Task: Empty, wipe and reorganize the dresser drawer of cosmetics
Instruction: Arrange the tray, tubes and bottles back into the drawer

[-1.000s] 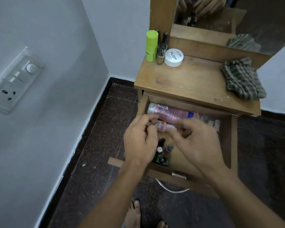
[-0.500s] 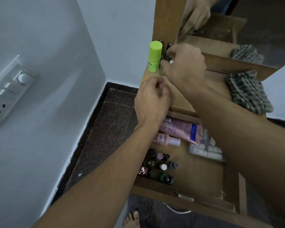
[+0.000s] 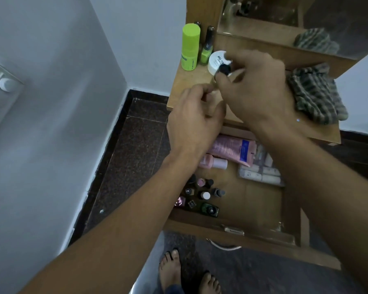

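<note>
You are early in the emptying: your right hand (image 3: 257, 92) pinches a small black-capped bottle (image 3: 224, 69) over the wooden dresser top (image 3: 191, 81), your curled left hand (image 3: 194, 122) hides whether it holds anything, and the open wooden drawer (image 3: 259, 200), unwiped, holds a pink tube (image 3: 234, 147) and many little bottles (image 3: 202, 196).

The dresser top (image 3: 187, 80) carries a lime-green bottle (image 3: 190, 47), a white jar (image 3: 215, 61) and (rightward) a checked cloth (image 3: 317, 94).
</note>
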{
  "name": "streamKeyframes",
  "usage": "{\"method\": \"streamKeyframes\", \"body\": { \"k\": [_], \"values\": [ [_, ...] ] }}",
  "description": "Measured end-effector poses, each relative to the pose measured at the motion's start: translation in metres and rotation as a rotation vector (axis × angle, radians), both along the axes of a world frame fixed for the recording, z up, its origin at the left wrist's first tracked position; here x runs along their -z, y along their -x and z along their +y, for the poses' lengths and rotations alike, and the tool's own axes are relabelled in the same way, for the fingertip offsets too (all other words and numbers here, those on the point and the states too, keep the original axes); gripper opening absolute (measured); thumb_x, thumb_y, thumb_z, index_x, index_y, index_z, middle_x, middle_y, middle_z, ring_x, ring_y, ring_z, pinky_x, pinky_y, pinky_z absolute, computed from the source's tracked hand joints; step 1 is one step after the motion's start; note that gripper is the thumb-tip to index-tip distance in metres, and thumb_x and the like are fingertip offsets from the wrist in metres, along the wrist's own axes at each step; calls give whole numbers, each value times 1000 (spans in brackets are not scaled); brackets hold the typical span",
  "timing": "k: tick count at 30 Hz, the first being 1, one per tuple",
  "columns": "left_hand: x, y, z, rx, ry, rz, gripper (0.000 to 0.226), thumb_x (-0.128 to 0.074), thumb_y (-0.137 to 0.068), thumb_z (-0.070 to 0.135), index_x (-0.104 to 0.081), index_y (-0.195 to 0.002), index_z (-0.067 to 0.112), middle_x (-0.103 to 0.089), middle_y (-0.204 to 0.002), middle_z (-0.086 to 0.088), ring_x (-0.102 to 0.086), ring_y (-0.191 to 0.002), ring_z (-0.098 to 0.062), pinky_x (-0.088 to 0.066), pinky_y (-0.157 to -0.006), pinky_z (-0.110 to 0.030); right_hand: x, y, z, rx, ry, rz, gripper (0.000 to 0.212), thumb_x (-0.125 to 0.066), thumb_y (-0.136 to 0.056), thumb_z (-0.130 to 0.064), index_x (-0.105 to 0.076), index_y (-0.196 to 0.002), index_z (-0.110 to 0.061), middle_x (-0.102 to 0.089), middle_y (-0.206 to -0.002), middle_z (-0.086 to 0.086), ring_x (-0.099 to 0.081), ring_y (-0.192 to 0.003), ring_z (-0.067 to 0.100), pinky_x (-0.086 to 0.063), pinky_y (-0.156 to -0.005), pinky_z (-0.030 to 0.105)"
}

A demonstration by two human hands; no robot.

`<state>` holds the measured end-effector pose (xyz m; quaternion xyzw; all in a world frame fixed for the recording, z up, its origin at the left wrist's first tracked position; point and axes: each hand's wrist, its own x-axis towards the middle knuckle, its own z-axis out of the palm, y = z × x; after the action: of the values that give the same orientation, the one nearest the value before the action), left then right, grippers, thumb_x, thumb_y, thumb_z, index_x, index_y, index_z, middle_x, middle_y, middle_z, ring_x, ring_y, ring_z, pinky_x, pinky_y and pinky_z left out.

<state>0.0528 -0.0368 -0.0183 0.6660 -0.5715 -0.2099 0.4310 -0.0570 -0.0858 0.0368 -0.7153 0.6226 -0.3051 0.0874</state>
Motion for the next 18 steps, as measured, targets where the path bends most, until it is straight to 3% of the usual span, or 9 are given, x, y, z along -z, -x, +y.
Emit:
{"method": "streamKeyframes", "body": {
  "k": [3,8,9,11,14,18],
  "values": [
    [-1,1,27,73,-15,-29,31,-64,-84,32,-67,-115,30,-65,-104,14,-63,-90,-6,-54,-77,-34,12,28,52,-19,2,-64,16,-68,-86,-25,-77,-96,-17,-74,-93,0,-69,-82,20,-54,-80,42],
    [13,3,74,58,-105,60,35,-60,-81,27,-67,-116,32,-64,-105,15,-63,-88,-5,-57,-79,-35,51,64,141,20,-119,-90,22,-84,-78,-16,-77,-99,-19,-69,-89,-5,-64,-74,6,-53,-73,15],
    [18,4,82,55,-118,84,34,-61,-82,25,-67,-115,33,-64,-104,15,-63,-84,-7,-58,-77,-37,59,68,154,23,-173,-92,22,-86,-77,-16,-77,-97,-21,-68,-87,-8,-63,-71,2,-54,-72,15],
    [25,7,94,42,-130,113,31,-62,-82,24,-68,-112,31,-64,-102,14,-60,-77,-8,-57,-71,-36,73,73,172,10,-290,-96,24,-87,-76,-18,-77,-96,-25,-68,-87,-10,-64,-70,-2,-59,-71,23],
    [31,12,103,27,-134,119,31,-58,-83,27,-69,-112,29,-65,-100,13,-56,-69,-4,-50,-62,-24,86,74,180,-3,-438,-104,23,-86,-77,-20,-77,-97,-26,-68,-90,-12,-66,-72,0,-60,-71,25],
    [29,14,112,28,-125,126,31,-57,-84,26,-70,-112,26,-65,-99,12,-59,-69,-5,-47,-62,-18,96,68,180,-25,-543,-86,21,-84,-77,-19,-76,-95,-26,-69,-92,-12,-67,-78,7,-60,-74,32]
  ]
}}
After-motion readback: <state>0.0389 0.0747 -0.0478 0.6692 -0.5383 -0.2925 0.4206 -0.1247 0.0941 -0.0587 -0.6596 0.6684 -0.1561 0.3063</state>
